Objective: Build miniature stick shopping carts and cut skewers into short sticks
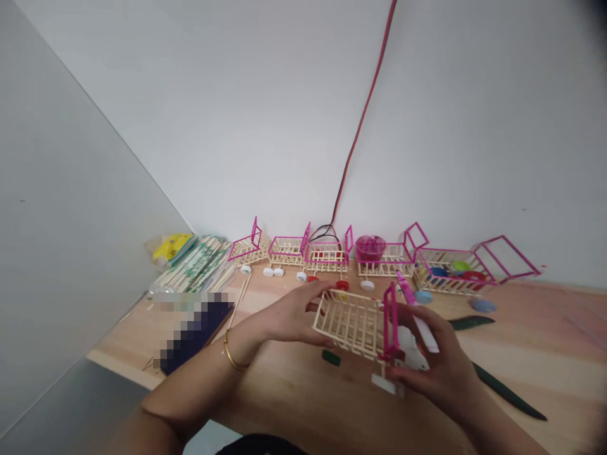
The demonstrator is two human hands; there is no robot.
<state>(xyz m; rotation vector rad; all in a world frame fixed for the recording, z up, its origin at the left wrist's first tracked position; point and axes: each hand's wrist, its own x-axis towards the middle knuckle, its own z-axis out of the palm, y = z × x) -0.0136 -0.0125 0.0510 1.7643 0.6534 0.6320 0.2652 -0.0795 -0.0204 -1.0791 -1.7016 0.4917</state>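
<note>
A miniature shopping cart made of wooden sticks (353, 322) is held tilted above the table. My left hand (303, 313) grips its left end, fingers closed around the slats. The fingers of my right hand (439, 354) close on the opposite end, by the magenta-painted handle (389, 323). A white pen-like tool with a pink end (424, 332) is also tucked in my right hand; its exact kind is unclear. One white disc wheel (383, 383) shows under the cart. Part of a white object (411, 347) is hidden behind my right fingers.
Several similar carts (287, 251) stand along the wall. A cup of magenta paint (370, 251) rests among them. Packets of sticks (202, 265) and a dark blue item (202, 335) lie left. Green blade-like pieces (509, 392) lie right. A red-black cable (363, 120) hangs down the wall.
</note>
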